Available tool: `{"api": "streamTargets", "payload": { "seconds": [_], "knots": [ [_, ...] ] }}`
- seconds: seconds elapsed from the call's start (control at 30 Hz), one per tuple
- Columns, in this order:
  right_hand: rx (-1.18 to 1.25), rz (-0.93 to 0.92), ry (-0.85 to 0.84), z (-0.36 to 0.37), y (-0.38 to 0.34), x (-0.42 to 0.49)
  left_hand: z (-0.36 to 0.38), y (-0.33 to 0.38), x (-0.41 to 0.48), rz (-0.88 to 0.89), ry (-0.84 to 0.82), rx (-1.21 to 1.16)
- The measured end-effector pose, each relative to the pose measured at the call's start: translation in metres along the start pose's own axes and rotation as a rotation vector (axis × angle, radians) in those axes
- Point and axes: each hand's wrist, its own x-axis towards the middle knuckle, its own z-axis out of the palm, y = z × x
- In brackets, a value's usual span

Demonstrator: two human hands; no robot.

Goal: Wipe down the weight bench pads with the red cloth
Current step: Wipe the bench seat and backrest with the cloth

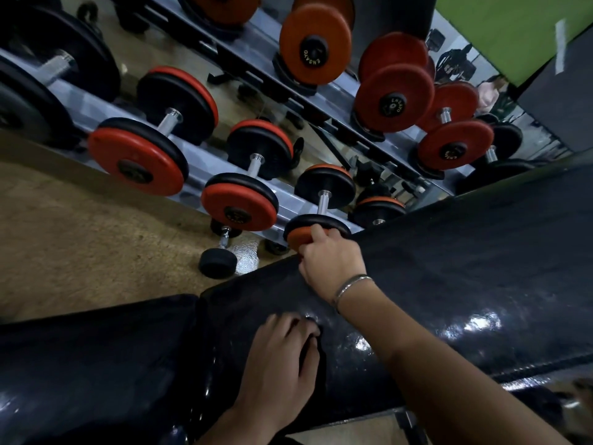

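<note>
DB rack [290,203], brown floor [80,236], green wall [513,27].

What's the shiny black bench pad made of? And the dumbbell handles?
The bench pad looks like black vinyl or faux leather: fine grain with glossy highlights. The dumbbell handle looks like polished steel or chrome: silvery, bright.

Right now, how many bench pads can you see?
2. A shorter pad lies at lower left; a longer pad runs from the centre up to the right, meeting it at a seam. Others may be out of frame.
</note>
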Motion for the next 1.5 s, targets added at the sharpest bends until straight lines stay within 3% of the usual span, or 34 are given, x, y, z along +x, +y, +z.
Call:
{"api": "streamTargets", "payload": {
  "seconds": [0.5, 0.8, 1.03, 1.2, 1.43, 1.5],
  "knots": [
    [-0.088, 0.246, 0.19, -0.004, 0.082, -0.055, -0.002, -0.003, -0.005, 0.006, 0.004, -0.023],
    [0.033, 0.004, 0.275, 0.011, 0.06, -0.161, 0.0, -0.005, -0.004, -0.002, 0.006, -0.035],
    [0.082, 0.152, 0.313, 0.009, 0.079, -0.179, 0.0, -0.005, -0.005, 0.001, -0.01, 0.001],
    [0.154, 0.029, 0.362, 0.02, 0.082, -0.212, 0.001, -0.006, -0.008, -0.025, -0.011, 0.059],
    [0.123, 0.342, 0.387, -0.002, 0.118, -0.195, 0.013, -0.005, -0.007, -0.118, -0.074, 0.078],
    [0.11, 0.345, 0.39, 0.0, 0.108, -0.181, 0.016, -0.005, -0.006, -0.136, -0.067, 0.079]
  ]
}}
